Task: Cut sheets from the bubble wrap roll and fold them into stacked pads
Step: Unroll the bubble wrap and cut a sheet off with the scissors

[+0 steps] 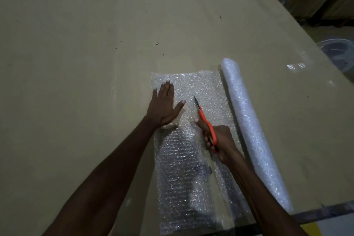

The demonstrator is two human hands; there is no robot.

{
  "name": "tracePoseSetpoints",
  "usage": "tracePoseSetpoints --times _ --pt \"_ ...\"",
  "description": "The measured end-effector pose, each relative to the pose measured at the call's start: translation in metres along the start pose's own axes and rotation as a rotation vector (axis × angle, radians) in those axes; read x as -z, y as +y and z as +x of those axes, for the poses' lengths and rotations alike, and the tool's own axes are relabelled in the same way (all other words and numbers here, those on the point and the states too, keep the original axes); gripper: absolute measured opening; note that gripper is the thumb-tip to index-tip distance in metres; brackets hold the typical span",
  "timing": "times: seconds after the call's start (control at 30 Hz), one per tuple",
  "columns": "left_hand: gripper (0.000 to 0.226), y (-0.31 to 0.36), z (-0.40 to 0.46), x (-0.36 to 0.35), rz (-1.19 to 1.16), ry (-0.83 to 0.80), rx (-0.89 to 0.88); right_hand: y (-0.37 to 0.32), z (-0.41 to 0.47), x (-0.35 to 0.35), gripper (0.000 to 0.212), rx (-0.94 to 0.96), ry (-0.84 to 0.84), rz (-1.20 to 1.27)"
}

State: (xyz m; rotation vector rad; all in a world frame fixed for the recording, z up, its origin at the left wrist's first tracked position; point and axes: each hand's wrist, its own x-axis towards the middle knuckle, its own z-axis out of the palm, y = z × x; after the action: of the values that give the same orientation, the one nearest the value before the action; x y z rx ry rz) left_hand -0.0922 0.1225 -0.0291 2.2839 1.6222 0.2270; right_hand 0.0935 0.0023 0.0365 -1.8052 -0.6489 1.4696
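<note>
Head view: left hand (164, 104) flat, pinning sheet (183, 151) on counter (76, 63); right hand (218, 141) clamped on scissors (206, 122); wrap light, floppy, slippery, likely shifts unless held beside cut; roll (251, 130) alongside

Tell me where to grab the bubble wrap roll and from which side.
Judging by its pose, take the roll around its middle, coming from above on its right side. It is a long cylinder lying flat on the table, so a mid-length grip should balance it. Its left side joins the unrolled sheet, where the left hand and the scissors work.
</note>
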Motion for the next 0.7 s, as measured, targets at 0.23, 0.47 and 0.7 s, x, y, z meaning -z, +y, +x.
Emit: tracePoseSetpoints --times 0.23,0.47,0.7 --pt "0.089 -0.013 0.009 -0.005 0.047 0.011 -0.017 -0.015 0.007 -0.007 0.048 0.007 0.004 0.015" --pt "0.089 -0.014 0.009 -0.007 0.058 0.021 -0.011 -0.015 0.01 -0.005 0.045 0.01 -0.011 0.027" --pt "0.089 -0.014 0.011 -0.009 0.041 0.022 -0.007 -0.023 0.021 -0.012 0.049 0.052 -0.004 -0.002"
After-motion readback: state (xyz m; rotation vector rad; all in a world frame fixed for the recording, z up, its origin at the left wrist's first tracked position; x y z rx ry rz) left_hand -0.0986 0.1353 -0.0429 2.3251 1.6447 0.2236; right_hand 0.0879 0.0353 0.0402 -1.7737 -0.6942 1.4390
